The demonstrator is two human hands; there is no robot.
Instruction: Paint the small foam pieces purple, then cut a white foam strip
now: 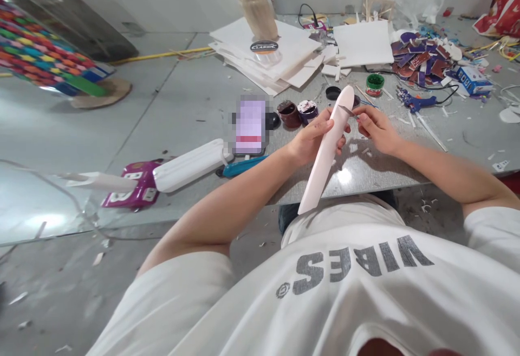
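My left hand is closed around a long, flat white foam piece with a rounded upper end. The piece is tilted, its lower end reaching past the table's front edge toward my shirt. Between the fingers of my right hand is a thin, dark blade, held against the foam near the rounded end. The grip on the blade is a pinch, and its handle is mostly hidden. Behind my hands stand open paint jars: a brown one, a purple one and a green one.
A phone stands left of the jars. White sheets bear a clear jar. At right lie a blue glue gun, a small blue box and a pile of painted pieces. A white foam block lies left.
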